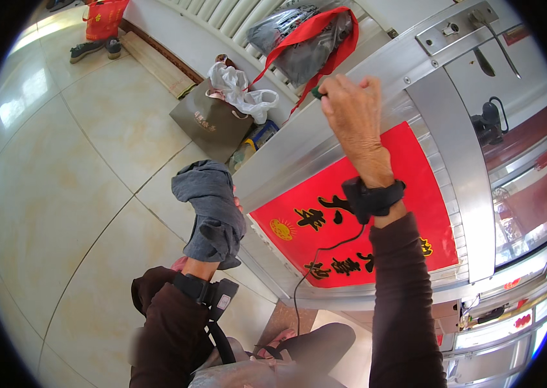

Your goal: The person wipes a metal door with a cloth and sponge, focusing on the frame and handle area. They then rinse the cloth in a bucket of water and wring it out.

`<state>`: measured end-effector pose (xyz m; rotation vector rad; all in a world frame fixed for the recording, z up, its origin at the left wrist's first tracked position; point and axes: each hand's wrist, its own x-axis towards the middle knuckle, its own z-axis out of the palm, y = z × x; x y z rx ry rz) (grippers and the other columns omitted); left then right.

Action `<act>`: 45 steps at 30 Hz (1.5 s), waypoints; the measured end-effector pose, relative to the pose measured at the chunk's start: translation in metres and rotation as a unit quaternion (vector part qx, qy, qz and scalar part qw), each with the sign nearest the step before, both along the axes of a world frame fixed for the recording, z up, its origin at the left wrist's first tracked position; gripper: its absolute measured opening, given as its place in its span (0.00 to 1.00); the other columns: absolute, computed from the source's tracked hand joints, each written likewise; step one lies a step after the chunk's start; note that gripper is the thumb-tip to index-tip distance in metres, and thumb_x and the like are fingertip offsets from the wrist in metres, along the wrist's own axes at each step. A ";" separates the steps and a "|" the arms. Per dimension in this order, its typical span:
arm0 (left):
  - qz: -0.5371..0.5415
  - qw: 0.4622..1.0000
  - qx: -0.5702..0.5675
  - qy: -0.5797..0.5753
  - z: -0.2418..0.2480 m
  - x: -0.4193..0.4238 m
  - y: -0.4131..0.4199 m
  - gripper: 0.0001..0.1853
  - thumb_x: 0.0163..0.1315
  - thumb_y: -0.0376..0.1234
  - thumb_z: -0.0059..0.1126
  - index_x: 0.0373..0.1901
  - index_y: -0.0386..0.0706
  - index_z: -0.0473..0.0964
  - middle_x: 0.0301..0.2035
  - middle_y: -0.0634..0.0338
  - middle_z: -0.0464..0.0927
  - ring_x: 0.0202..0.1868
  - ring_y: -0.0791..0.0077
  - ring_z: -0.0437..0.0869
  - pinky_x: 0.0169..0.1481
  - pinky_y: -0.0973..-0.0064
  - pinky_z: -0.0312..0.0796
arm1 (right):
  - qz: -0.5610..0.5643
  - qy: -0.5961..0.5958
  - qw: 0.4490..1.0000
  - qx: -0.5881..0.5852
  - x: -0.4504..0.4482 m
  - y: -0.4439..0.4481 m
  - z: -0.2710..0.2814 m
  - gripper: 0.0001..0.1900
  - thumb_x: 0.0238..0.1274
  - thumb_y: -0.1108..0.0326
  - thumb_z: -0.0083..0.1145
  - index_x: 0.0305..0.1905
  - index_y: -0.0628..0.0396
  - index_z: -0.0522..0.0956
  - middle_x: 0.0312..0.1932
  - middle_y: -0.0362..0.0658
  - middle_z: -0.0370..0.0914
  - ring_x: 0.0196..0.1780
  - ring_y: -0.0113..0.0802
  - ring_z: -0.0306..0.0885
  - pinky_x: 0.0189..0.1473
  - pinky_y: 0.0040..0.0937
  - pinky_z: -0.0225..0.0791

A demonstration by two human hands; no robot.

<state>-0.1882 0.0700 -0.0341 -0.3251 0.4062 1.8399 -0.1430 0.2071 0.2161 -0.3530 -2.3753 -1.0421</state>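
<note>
A grey cloth (210, 208) wraps over my left hand (238, 200), and only the fingertips show at its right side. The hand grips this cloth beside the door's edge. My right hand (352, 109) is curled around a small dark green item (318, 92), mostly hidden by the fingers; what it is cannot be made out. That hand is over the upper part of a silver metal door (283, 169); whether it touches the metal is unclear. Below the right wrist, a red poster (399, 160) with black and gold writing covers the door panel.
A door handle (484, 22) and lock plate sit at the upper right, beside glass. Behind the door stand a dark paper bag (210, 119), a white plastic bag (234, 82) and a grey bag with red straps (302, 43) against a radiator. Shoes (89, 50) lie farther off.
</note>
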 end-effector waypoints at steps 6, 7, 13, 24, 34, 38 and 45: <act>-0.038 0.997 0.071 -0.022 -0.013 -0.005 0.000 0.13 0.68 0.45 0.54 0.43 0.46 0.74 0.29 0.62 0.75 0.30 0.70 0.75 0.38 0.74 0.69 | 0.000 -0.112 0.994 -0.018 0.002 -0.007 -0.005 0.04 0.52 0.73 0.56 0.32 0.49 0.75 0.28 0.39 0.74 0.36 0.36 0.75 0.50 0.37 0.57; -0.024 0.995 0.092 -0.020 -0.015 -0.004 0.000 0.13 0.69 0.45 0.54 0.43 0.46 0.74 0.29 0.61 0.75 0.30 0.70 0.75 0.38 0.74 0.69 | -0.025 -0.036 0.999 -0.032 0.005 -0.006 -0.005 0.04 0.54 0.72 0.55 0.33 0.49 0.75 0.28 0.38 0.74 0.36 0.35 0.75 0.51 0.38 0.57; -0.026 0.999 -0.002 -0.023 -0.006 -0.002 0.004 0.13 0.65 0.47 0.56 0.36 0.49 0.73 0.22 0.67 0.71 0.26 0.74 0.70 0.34 0.77 0.63 | 0.001 -0.132 0.991 -0.012 0.019 0.012 -0.014 0.04 0.53 0.72 0.54 0.33 0.49 0.75 0.31 0.40 0.75 0.37 0.36 0.76 0.50 0.38 0.57; 0.000 0.989 0.147 0.001 -0.030 0.005 0.002 0.09 0.70 0.41 0.51 0.41 0.47 0.74 0.29 0.64 0.73 0.31 0.72 0.73 0.40 0.75 0.67 | 0.052 0.019 0.996 -0.073 0.033 -0.019 0.020 0.10 0.52 0.73 0.59 0.41 0.49 0.77 0.38 0.37 0.80 0.44 0.32 0.78 0.54 0.37 0.57; 0.127 0.844 0.016 0.520 -0.025 0.010 0.042 0.19 0.69 0.39 0.53 0.54 0.36 0.72 0.44 0.55 0.79 0.46 0.70 0.78 0.53 0.75 0.69 | -0.146 0.343 0.928 -0.005 0.252 -0.072 0.122 0.15 0.73 0.64 0.45 0.57 0.57 0.74 0.50 0.50 0.77 0.53 0.41 0.75 0.56 0.36 0.68; 0.144 0.900 -0.018 0.411 -0.001 0.013 0.042 0.22 0.71 0.43 0.50 0.58 0.36 0.70 0.47 0.55 0.79 0.46 0.68 0.81 0.55 0.73 0.71 | -0.180 0.312 0.932 0.040 0.296 -0.059 0.122 0.14 0.71 0.66 0.45 0.54 0.61 0.72 0.47 0.51 0.74 0.52 0.45 0.72 0.58 0.40 0.63; 0.040 0.922 0.237 0.305 0.077 -0.022 0.018 0.20 0.73 0.44 0.45 0.58 0.41 0.69 0.47 0.58 0.76 0.49 0.71 0.77 0.52 0.75 0.71 | -0.161 0.236 0.953 0.105 0.304 -0.047 0.114 0.12 0.65 0.68 0.47 0.50 0.60 0.71 0.49 0.50 0.74 0.53 0.49 0.70 0.63 0.41 0.57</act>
